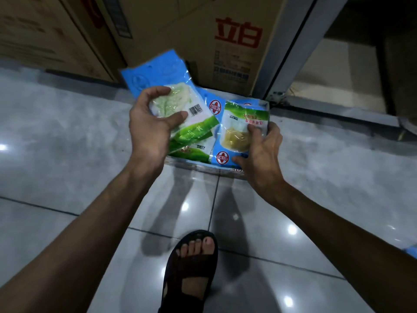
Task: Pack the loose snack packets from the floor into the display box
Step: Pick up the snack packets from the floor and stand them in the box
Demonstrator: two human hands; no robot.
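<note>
Head camera footage looks down over a glossy grey tiled floor (67,154), with both bare arms stretched forward.

A blue-and-green plastic snack packet with pale green contents (180,102) is gripped by the left hand (151,125). The fingers are curled over its upper side and the thumb is pressed on its clear window beside a barcode (195,109). It is held tilted and raised off the floor. A second green edge is seen just under it (whether that belongs to another packet in the same grip cannot be told).

To the right of the left hand, a blue-and-green plastic snack packet with yellow contents (239,123) is pinched by the right hand (261,152), with the thumb laid on its front and the fingers curled round its lower edge. This packet is stood upright in a low blue cardboard display box (194,166), which is set on the floor beneath and just beyond both hands.

More packets of the same kind (214,109) are seen lying inside the box, between the two hands.

Beyond the hands, just behind the box, a brown corrugated carton printed with red characters (237,53) is stood on the floor. Nearer the person than the wrists, a foot in a dark strapped sandal (191,267) is planted on the tiles.
</note>
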